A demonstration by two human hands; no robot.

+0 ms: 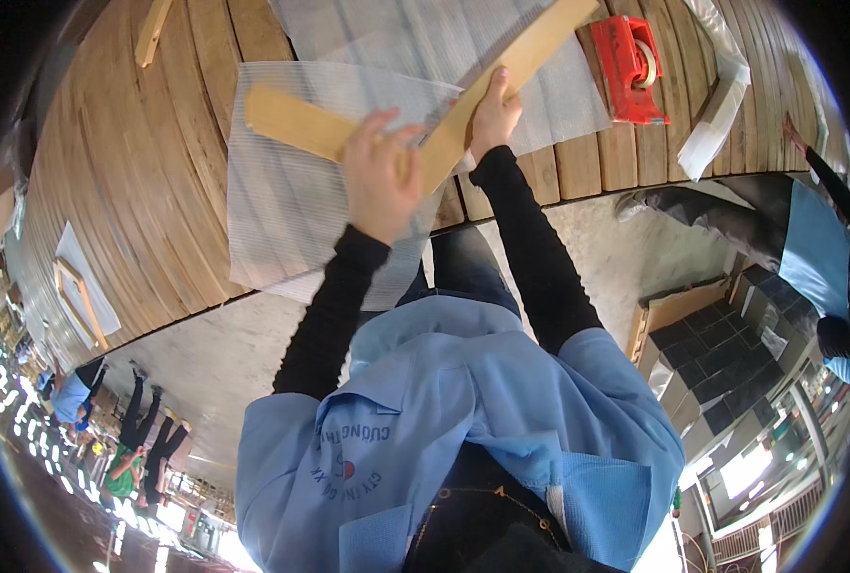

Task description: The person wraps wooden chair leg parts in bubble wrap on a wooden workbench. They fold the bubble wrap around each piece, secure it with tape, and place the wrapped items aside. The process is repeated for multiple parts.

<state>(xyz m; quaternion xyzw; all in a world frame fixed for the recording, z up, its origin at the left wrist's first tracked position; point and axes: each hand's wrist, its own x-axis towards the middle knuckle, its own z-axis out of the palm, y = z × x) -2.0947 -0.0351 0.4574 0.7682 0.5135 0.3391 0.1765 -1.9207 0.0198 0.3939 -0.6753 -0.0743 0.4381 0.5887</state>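
Note:
My right hand [494, 113] is closed round a long, light-brown wooden slat [539, 48] that slants up to the right. A second wooden slat [296, 122] reaches off to the left, and the two meet in a V close to my hands; whether they are joined is hidden. Over that corner is my left hand [384, 177], slightly blurred, its fingers apart and seemingly gripping nothing. Beneath the wood lies a translucent white foam sheet [272, 210], hanging over the near table edge. Another piece of sheeting [367, 33] extends behind it.
A red tape dispenser [625, 72] stands right of the slats on the slatted wooden table [157, 172]. Farther right lies a strip of white wrapping [716, 110]. A wooden stick [153, 33] and a small wooden frame [81, 296] lie leftward. A person [811, 248] stands at the right.

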